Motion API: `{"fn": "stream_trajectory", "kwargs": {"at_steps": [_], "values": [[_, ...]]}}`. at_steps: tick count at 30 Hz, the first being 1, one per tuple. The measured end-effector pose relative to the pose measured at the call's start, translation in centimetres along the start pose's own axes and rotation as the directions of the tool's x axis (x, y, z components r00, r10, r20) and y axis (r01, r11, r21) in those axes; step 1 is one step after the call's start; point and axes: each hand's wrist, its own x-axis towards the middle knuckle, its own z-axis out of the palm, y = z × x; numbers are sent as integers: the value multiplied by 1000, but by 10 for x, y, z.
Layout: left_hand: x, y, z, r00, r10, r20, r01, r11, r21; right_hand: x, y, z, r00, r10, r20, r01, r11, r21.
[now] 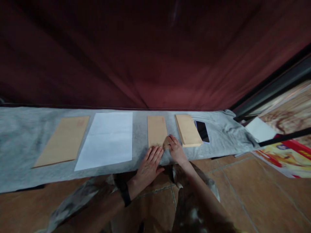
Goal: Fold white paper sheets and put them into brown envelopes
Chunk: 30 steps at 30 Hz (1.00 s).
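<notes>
A brown paper envelope lies upright in front of me on the grey cloth. My left hand rests on its lower edge, fingers stretched out and pressed flat, a dark band on the wrist. At the lower right corner, my right hand has its fingers bent together on the envelope's edge, where a darker bit of paper appears turned up. The exact hold of those fingertips is partly hidden. Just right of that hand sits a stack of brown envelopes.
A phone lies beside the stack. To the left are a white paper sheet and a larger brown envelope. The grey cloth covers a narrow surface before a dark red curtain. A colourful box stands right.
</notes>
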Motion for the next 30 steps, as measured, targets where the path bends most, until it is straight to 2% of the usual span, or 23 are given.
{"fn": "stream_trajectory", "kwargs": {"at_steps": [5,11,14,16,19,21,25,26,28,30], "values": [[6,2,4,1000,-6,11,6,1000,4,3,-6,-9,1000,15,2,-15,1000,-24],[13,1,1,999,-5,-48,5,1000,-4,7,-15,-25,986,169,-13,-169,986,-1],[18,-2,-1,995,-12,-98,11,1000,-8,9,-19,-29,965,259,39,-261,962,75],[23,-4,-3,992,-16,-122,16,1000,5,12,-21,-29,948,311,69,-319,920,226],[30,-9,-4,990,-33,-138,36,999,21,18,-22,-27,922,374,94,-376,815,440],[35,-11,-3,987,-68,-148,72,997,22,21,-24,-26,896,421,142,-422,706,569],[42,-13,-1,975,-131,-182,138,990,30,24,-33,-28,846,452,282,-447,314,838],[44,-14,-1,972,-137,-191,147,988,40,24,-35,-29,846,444,294,-435,259,862],[47,-14,-2,969,-141,-203,156,986,60,25,-39,-32,848,433,305,-424,210,881],[50,-15,-5,970,-140,-197,157,985,70,27,-42,-34,848,424,317,-428,196,882]]}}
